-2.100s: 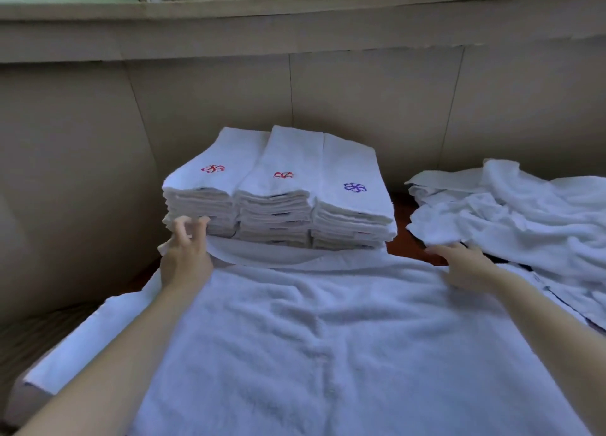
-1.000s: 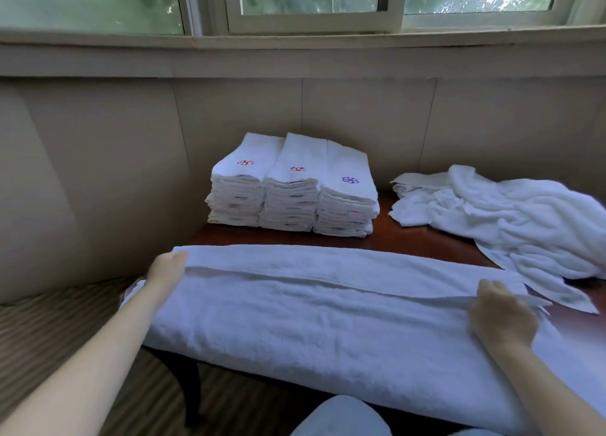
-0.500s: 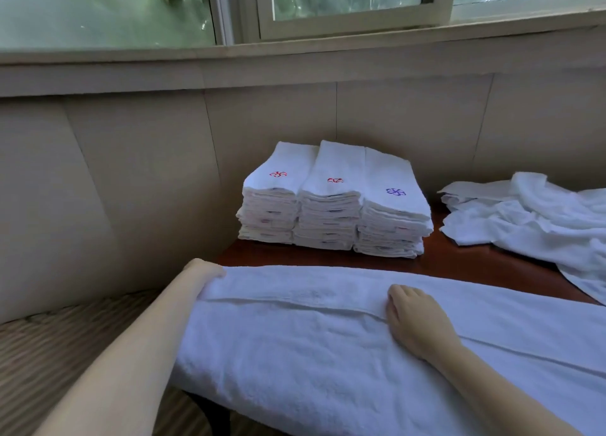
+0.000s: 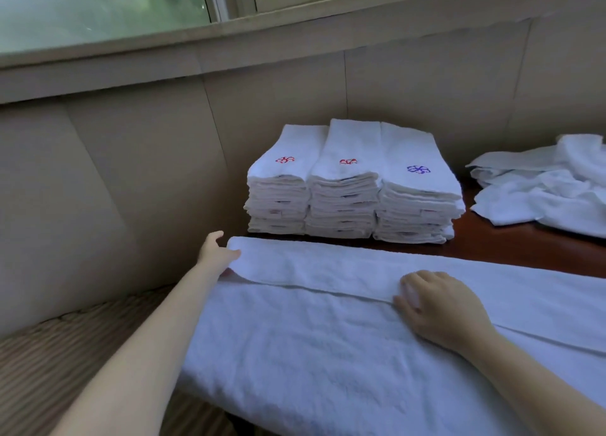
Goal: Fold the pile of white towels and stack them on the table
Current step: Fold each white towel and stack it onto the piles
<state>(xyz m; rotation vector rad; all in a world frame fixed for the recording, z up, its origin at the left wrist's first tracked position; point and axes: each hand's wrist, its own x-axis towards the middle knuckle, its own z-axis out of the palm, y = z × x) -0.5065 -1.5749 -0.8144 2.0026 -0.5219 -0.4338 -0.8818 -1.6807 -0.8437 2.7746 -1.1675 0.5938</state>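
While the left hand grasps the left end of the large towel, with the thumb on top of the cloth, the right hand lies on the same towel further to the right. Its fingers are bent, with the tips at the edge of the folded-over layer; whether they pinch this edge or only press on it, I cannot tell. The large towel lies along the near side of the dark wooden table, with its far part folded over toward the middle. Behind it, close to the wall, three stacks of folded towels stand side by side and touch each other. The two on the left carry a red mark on top, the right one a purple mark. To the right of them, apart, lies a heap of loose towels. Above is a window, and at the lower left a striped carpet.
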